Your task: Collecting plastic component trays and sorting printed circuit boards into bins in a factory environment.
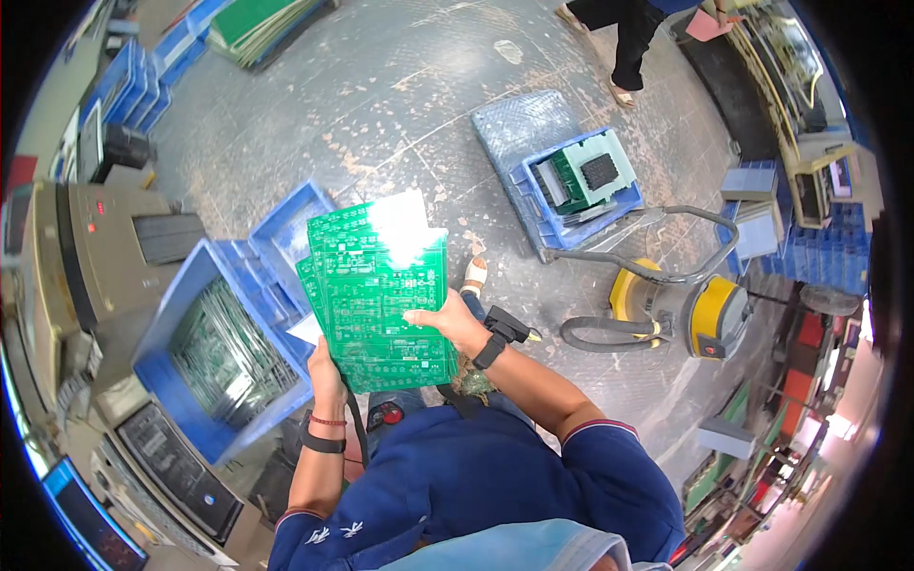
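Note:
A loosely fanned stack of green circuit boards (376, 309) is held up before my body, with bright glare on its upper right. My left hand (327, 381) grips the stack by its lower left edge, its fingers mostly hidden underneath. On the right side, my right hand (455, 325) has its thumb laid on the top board, while the other fingers are out of sight behind the stack. Just left of the boards stands a blue plastic bin (176, 328), with many more circuit boards packed upright inside it.
Ahead to the right, a blue platform cart (519, 124) carries a blue crate (600, 211) of boards. A yellow and grey vacuum cleaner (681, 314) with a hose stands at right. A beige machine (114, 247) borders the left. Another person (633, 43) is at the far right.

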`<state>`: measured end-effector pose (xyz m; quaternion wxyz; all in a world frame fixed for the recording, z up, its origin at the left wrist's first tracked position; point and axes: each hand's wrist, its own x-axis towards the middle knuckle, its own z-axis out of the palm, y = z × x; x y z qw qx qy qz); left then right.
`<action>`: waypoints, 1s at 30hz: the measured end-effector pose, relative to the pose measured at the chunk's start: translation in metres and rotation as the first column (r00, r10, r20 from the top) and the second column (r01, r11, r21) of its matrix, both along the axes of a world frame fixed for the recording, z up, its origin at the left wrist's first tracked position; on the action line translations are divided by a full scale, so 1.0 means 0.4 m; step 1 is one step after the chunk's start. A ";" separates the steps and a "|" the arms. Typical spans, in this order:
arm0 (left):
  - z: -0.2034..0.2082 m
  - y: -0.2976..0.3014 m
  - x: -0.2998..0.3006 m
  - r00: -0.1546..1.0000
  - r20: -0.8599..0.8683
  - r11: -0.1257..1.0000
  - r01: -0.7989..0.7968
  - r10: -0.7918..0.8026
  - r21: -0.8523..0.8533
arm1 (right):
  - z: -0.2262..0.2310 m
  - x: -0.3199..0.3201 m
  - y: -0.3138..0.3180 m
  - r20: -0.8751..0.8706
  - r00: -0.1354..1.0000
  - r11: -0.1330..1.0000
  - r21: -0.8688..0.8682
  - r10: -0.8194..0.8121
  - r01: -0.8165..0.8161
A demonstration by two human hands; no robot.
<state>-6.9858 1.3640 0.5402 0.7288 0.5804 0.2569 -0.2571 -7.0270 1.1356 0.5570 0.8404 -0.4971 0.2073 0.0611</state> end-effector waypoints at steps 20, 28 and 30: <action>-0.018 -1.149 0.632 0.848 0.151 0.834 0.441 -0.508 0.331 | -0.135 -0.059 -1.117 -0.156 0.423 0.451 -0.303 -0.893 0.840; -0.116 -1.458 0.876 0.575 0.073 0.555 0.739 -0.815 0.381 | -0.169 -0.118 -1.207 -0.223 -0.002 0.092 -0.411 -0.975 0.907; -0.111 -1.545 0.907 0.551 0.058 0.531 0.765 -0.833 0.364 | -0.166 -0.104 -1.201 -0.238 -0.066 0.057 -0.477 -0.969 0.877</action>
